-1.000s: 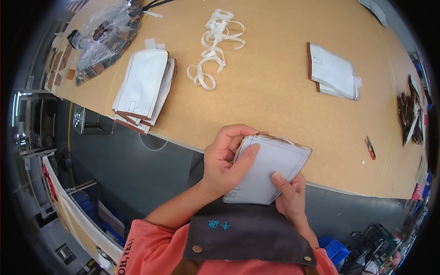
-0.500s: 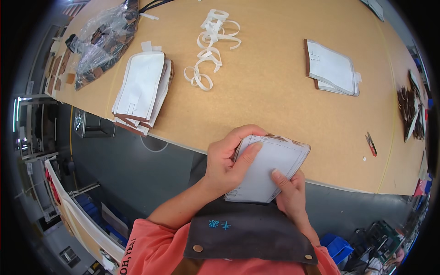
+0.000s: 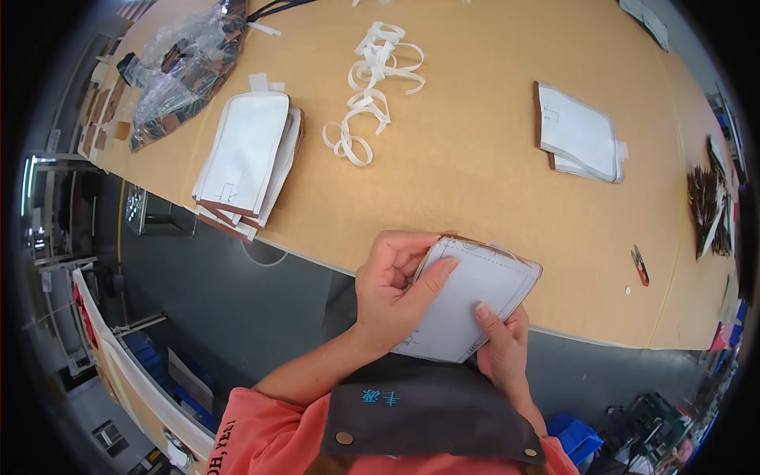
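Observation:
Both my hands hold a flat, white-faced sewn piece (image 3: 473,297) with a brown edge, tilted over the table's near edge. My left hand (image 3: 396,289) grips its upper left side, the thumb on the white face and the other fingers curled behind. At the lower right side, my right hand (image 3: 503,339) pinches it with the thumb on top; the fingers beneath are mostly hidden. Stitch lines run along the piece's borders. Similar white pieces with brown edges lie in a stack (image 3: 242,150) to the left, and a smaller pile (image 3: 578,131) sits at the far right.
Loose curls of white tape (image 3: 374,95) lie on the tan table (image 3: 459,182). Small red-handled thread snips (image 3: 640,267) rest at the right beside a white scrap (image 3: 628,290). A clear plastic bag (image 3: 182,75) of dark pieces is far left; brown-and-white pieces (image 3: 704,202) lie far right.
The view has shifted slightly, so the table's things appear lower. My left index finger has drawn back from the piece's top edge; both hands still hold the piece.

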The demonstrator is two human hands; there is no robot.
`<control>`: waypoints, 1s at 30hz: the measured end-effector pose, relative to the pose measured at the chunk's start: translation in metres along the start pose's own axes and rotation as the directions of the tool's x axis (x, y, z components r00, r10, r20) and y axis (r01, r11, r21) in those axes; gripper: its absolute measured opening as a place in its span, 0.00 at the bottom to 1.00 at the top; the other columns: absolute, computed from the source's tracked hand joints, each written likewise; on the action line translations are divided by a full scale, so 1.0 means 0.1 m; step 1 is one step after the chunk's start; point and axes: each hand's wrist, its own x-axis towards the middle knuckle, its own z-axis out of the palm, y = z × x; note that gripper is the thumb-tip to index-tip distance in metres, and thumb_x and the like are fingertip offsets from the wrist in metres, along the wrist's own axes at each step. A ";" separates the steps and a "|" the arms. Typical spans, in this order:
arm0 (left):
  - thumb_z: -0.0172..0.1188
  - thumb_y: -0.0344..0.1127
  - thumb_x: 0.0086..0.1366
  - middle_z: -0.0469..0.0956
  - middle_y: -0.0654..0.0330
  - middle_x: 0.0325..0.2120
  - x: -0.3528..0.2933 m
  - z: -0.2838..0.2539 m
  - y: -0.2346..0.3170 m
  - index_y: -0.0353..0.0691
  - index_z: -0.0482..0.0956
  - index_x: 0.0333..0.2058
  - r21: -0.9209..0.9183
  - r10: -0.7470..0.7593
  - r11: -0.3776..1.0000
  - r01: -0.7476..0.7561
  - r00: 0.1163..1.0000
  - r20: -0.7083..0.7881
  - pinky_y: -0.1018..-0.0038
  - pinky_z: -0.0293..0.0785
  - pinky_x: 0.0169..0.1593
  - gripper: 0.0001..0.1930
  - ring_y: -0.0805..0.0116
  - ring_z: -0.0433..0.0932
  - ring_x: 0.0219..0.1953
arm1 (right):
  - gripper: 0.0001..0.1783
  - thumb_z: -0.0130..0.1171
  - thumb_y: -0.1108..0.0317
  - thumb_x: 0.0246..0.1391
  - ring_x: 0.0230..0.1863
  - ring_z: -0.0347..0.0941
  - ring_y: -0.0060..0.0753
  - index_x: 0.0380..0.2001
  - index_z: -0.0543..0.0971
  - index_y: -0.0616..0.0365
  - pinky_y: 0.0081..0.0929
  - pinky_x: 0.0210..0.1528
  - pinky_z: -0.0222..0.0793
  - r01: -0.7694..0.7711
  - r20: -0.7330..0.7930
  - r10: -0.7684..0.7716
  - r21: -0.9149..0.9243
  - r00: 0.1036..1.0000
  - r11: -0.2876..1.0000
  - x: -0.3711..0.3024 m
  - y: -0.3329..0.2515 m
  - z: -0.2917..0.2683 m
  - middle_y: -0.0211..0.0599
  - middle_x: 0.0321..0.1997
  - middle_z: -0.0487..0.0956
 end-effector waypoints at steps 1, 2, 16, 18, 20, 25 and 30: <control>0.58 0.19 0.66 0.78 0.45 0.50 -0.01 -0.02 -0.02 0.34 0.64 0.52 0.032 0.038 0.999 -0.038 0.999 0.003 0.73 0.80 0.49 0.18 0.66 0.80 0.50 | 0.24 0.61 0.72 0.61 0.57 0.73 0.31 0.58 0.70 0.68 0.30 0.61 0.66 -0.014 0.017 0.014 0.011 1.000 1.000 0.00 0.00 -0.01 0.43 0.57 0.77; 0.59 0.19 0.65 0.79 0.46 0.47 -0.01 -0.04 -0.05 0.32 0.65 0.52 0.064 0.075 0.995 -0.075 0.997 0.008 0.75 0.79 0.49 0.19 0.68 0.80 0.49 | 0.24 0.61 0.72 0.61 0.57 0.73 0.31 0.58 0.70 0.67 0.30 0.61 0.65 -0.019 0.007 0.019 0.010 1.000 1.000 -0.01 0.01 -0.01 0.43 0.57 0.77; 0.63 0.19 0.63 0.82 0.49 0.41 -0.10 0.01 -0.01 0.31 0.68 0.48 0.020 0.084 0.996 -0.083 0.992 -0.096 0.76 0.81 0.43 0.17 0.70 0.83 0.42 | 0.28 0.62 0.70 0.60 0.58 0.72 0.36 0.61 0.66 0.66 0.35 0.62 0.67 0.032 -0.023 -0.032 -0.034 0.999 0.999 -0.12 -0.01 0.08 0.45 0.58 0.75; 0.67 0.22 0.61 0.83 0.51 0.38 -0.13 0.00 -0.08 0.30 0.73 0.46 0.095 0.167 0.983 -0.156 0.979 -0.119 0.77 0.81 0.41 0.16 0.72 0.83 0.39 | 0.29 0.62 0.70 0.60 0.59 0.72 0.37 0.61 0.66 0.66 0.36 0.62 0.66 0.043 -0.018 -0.043 -0.012 0.999 0.999 -0.13 0.03 0.07 0.44 0.59 0.74; 0.68 0.24 0.60 0.84 0.51 0.37 -0.15 0.00 -0.10 0.30 0.76 0.45 0.306 0.309 0.913 -0.269 0.947 -0.089 0.77 0.81 0.40 0.15 0.71 0.84 0.37 | 0.29 0.62 0.69 0.59 0.59 0.71 0.38 0.61 0.66 0.66 0.37 0.63 0.65 0.054 -0.020 -0.054 0.002 0.998 0.999 -0.14 0.04 0.05 0.44 0.59 0.74; 0.70 0.25 0.59 0.84 0.51 0.39 -0.21 0.07 0.00 0.31 0.79 0.43 0.306 0.385 0.885 -0.352 0.921 -0.055 0.76 0.82 0.40 0.14 0.69 0.85 0.37 | 0.31 0.64 0.68 0.58 0.60 0.71 0.39 0.61 0.66 0.65 0.38 0.63 0.65 0.130 0.074 -0.133 0.038 0.988 0.991 -0.10 0.13 -0.16 0.44 0.59 0.74; 0.70 0.23 0.57 0.84 0.50 0.39 -0.27 0.08 0.02 0.33 0.80 0.42 0.281 0.429 0.867 -0.412 0.903 0.002 0.75 0.82 0.37 0.13 0.65 0.86 0.36 | 0.32 0.66 0.67 0.55 0.60 0.71 0.39 0.60 0.67 0.63 0.39 0.64 0.65 0.199 0.122 -0.207 0.075 0.971 0.977 -0.10 0.23 -0.29 0.43 0.58 0.75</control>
